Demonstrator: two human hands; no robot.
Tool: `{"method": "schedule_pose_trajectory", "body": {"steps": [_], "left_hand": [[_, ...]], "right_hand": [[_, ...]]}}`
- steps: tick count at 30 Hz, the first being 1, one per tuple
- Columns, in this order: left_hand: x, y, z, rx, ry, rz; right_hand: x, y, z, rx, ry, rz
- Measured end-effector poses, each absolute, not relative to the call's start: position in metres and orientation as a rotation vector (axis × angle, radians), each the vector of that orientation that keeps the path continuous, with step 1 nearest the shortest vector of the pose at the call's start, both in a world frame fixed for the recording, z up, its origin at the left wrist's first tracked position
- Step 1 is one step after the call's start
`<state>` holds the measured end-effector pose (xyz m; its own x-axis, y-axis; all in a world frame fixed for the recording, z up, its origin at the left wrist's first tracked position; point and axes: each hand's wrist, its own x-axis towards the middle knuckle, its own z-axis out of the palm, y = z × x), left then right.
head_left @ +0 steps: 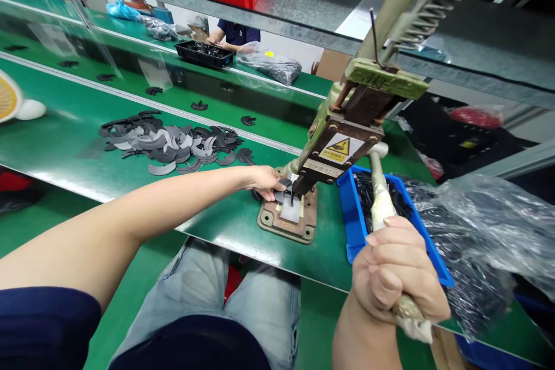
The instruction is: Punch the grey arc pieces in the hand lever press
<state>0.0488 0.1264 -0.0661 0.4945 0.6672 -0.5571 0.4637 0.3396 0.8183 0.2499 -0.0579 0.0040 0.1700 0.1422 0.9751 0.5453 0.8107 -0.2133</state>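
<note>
Right hand (396, 269) around lever (378, 182); dark piece (284, 186) in left hand (265, 180)

Factory workshop, assembly-line type. Evidence: lever-operated press (347, 118) bearing a warning label (340, 147), standing near the front edge of a green workbench (65, 141); loose heap of curved parts (173, 144) toward its far edge; similar pieces spaced along a green strip (173, 105) beyond; blue bin (352, 225); co-worker (240, 32) seated opposite at a black tray (199, 60).
</note>
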Motion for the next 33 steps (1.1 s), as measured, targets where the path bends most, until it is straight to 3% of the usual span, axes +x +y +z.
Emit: {"method": "schedule_pose_trajectory", "body": {"steps": [6,11,13,16,22,26,33], "left_hand": [[0.048,0.119,-0.071,1.182,1.112,0.229],[0.046,0.109,-0.081,1.224,1.084,0.370],[0.041,0.104,-0.079,1.198,1.056,0.417],[0.025,0.089,-0.068,1.178,0.998,0.469],[-0.006,0.036,-0.036,1.317,0.765,0.512],[-0.012,0.006,-0.019,1.376,0.735,0.497],[-0.014,-0.018,-0.013,1.333,0.747,0.489]], "right_hand": [[0.249,-0.039,0.072,-0.469,-1.307,-0.210],[0.256,-0.018,0.128,-0.691,-1.344,0.000],[0.261,-0.017,0.110,-0.644,-1.323,-0.031],[0.263,-0.027,0.043,-0.735,-1.154,-0.048],[0.213,-0.058,-0.075,-1.121,-1.368,0.563],[0.177,-0.062,-0.095,-1.123,-1.340,0.674],[0.158,-0.074,-0.096,-1.121,-1.239,0.572]]}}
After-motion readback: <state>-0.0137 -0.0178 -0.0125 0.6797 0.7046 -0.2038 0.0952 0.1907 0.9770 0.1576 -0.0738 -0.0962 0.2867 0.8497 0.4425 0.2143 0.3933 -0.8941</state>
